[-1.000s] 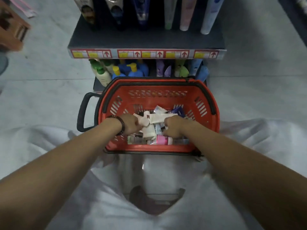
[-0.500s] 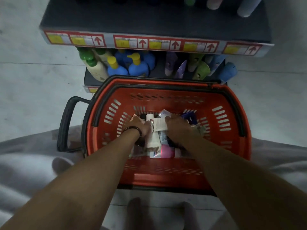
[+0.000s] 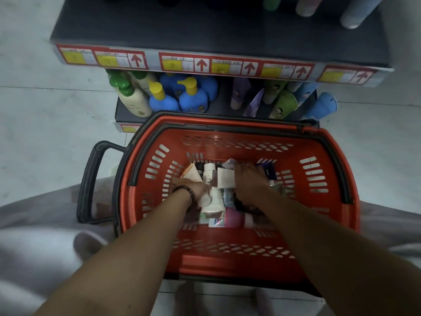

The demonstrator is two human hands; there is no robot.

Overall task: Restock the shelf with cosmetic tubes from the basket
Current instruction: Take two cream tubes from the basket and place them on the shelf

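Observation:
A red basket with black handles stands on the floor before the shelf. In its bottom lies a pile of cosmetic tubes, among them a pink tube and a dark blue one. My left hand, with a dark bracelet at the wrist, is down in the pile and grips a white tube. My right hand is on the pile beside it, its thumb side holding another white tube. Most fingertips are hidden among the tubes.
The upper shelf's edge carries a strip of red and yellow price labels; some tubes stand at its back right. Below are blue pump bottles, cream bottles with green caps and purple, green and blue tubes. Pale floor lies on either side.
The view has dropped closer to the basket and the shelf fills more of the frame. Both hands stay in the pile; the left has drawn back a little.

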